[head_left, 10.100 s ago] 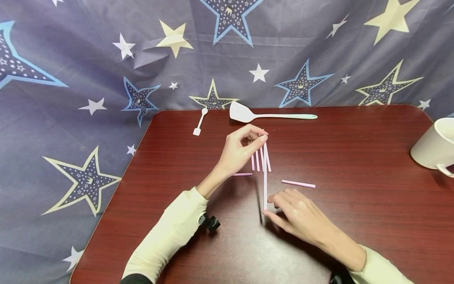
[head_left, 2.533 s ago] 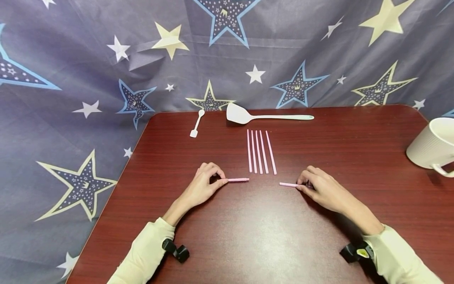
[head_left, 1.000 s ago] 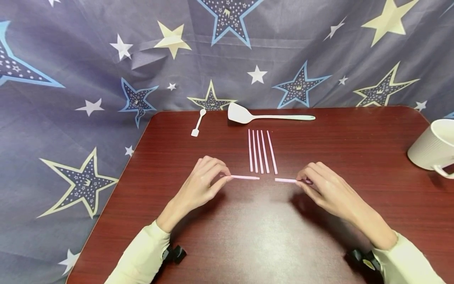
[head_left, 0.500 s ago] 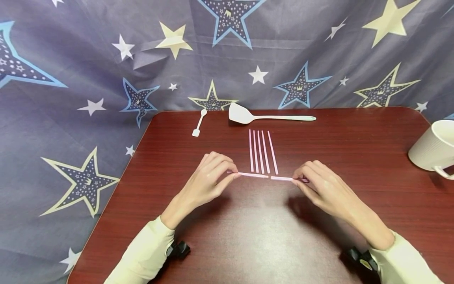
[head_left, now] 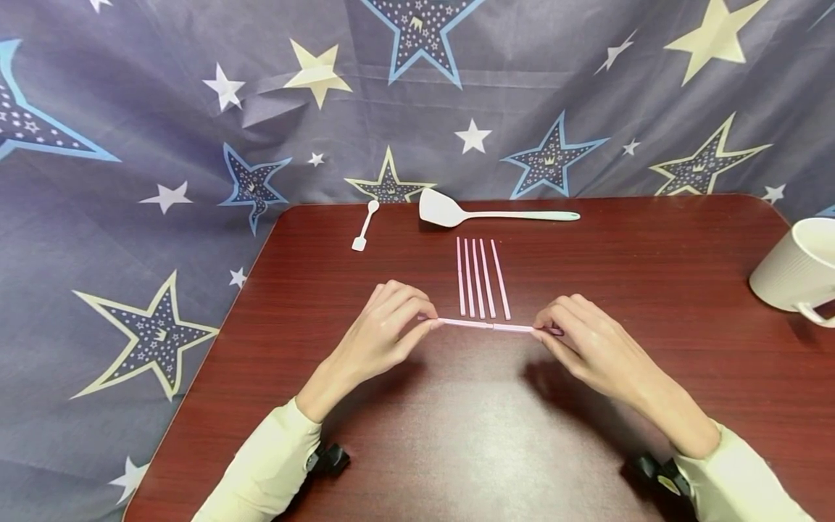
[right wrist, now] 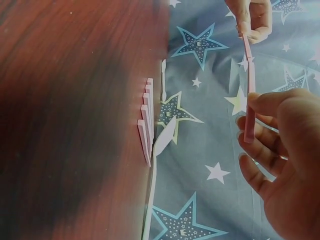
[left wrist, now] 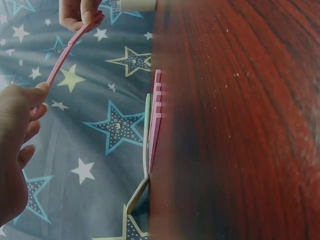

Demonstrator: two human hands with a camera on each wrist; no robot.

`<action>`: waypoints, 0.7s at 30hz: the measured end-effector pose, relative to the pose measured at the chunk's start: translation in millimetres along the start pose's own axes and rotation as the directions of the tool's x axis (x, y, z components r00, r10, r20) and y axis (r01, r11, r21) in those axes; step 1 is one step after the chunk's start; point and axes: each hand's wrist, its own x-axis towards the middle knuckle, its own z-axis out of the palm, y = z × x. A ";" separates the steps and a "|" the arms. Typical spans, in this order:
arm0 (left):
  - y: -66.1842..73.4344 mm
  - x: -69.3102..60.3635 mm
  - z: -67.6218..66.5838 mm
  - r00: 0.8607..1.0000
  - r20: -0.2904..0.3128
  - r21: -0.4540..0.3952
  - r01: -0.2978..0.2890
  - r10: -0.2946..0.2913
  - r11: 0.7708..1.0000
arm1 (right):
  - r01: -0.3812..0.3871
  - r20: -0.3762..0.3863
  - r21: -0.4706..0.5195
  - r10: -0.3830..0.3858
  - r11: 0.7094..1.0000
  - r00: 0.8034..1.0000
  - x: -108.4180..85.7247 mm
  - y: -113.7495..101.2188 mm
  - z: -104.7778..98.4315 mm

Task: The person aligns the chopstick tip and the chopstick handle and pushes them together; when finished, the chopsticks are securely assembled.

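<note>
Between thumb and fingers, my left hand (head_left: 381, 330) pinches a slim pink stick (head_left: 463, 322). My right hand (head_left: 593, 348) pinches a second pink stick (head_left: 513, 328). The two are held in one line above the table, and their inner ends meet; how deeply they join, I cannot tell. Seen from the right wrist, the right-hand stick (right wrist: 251, 77) looks thicker at the joint than the left-hand stick (right wrist: 246, 47). The fingers hide the outer ends in the head view. Just beyond the hands, several longer pink sticks (head_left: 478, 279) lie side by side on the table.
A white spatula (head_left: 443, 209) with a pale green handle lies along the far edge of the brown table (head_left: 652, 290). Left of it is a small white double-ended spatula-like tool (head_left: 365, 226). A white mug (head_left: 792, 268) stands at the right. A starry cloth (head_left: 365, 109) hangs behind.
Ten seconds ago the hands were at one long upright stick. Later each hand picked up a short stick from the table. The sticks have since come together, and the gap between their ends has closed.
</note>
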 end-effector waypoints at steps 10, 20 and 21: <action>-2.4 -1.9 2.7 1.000 -0.005 -0.014 0.002 -0.002 1.000 | 0.002 -0.005 -0.008 -0.002 1.000 1.000 -0.7 1.1 2.3; -3.1 -4.4 3.7 1.000 -0.001 -0.025 0.015 -0.015 1.000 | -0.004 0.002 0.007 0.004 1.000 1.000 -2.0 1.3 5.1; -3.1 -4.5 3.7 1.000 0.000 -0.025 0.016 -0.016 1.000 | -0.001 0.000 0.009 0.001 1.000 1.000 -1.9 1.2 5.3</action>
